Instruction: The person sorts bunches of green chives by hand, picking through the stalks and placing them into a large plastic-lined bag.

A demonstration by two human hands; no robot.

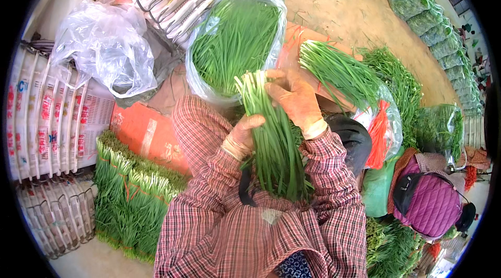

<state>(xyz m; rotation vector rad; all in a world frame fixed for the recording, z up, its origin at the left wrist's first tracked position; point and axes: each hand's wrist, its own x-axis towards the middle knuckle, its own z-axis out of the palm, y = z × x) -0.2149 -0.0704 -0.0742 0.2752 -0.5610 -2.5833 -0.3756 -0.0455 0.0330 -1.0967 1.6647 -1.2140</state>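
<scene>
My left hand (245, 132), in a pale glove, is closed around a bunch of long green garlic chives (274, 145), pale ends up and leaves hanging over my lap. Fingers of my right hand (295, 100), also gloved, reach to the pale ends at the bunch's upper right; whether they pinch a stalk is unclear. Just beyond my hands, a clear plastic bag (190, 65) is filled with loose chives (238, 35). To the right, another pile of chives (340, 68) lies on an orange board (336, 98). Red ties (379, 137) hang beside that pile.
White plastic crates (47, 117) stand at left, with more (168, 0) at upper left. A crumpled clear bag (103, 47) lies between them. Tied chive bundles (133, 192) stand lower left. A person in a purple quilted garment (430, 203) is at right, near filled bags (438, 127).
</scene>
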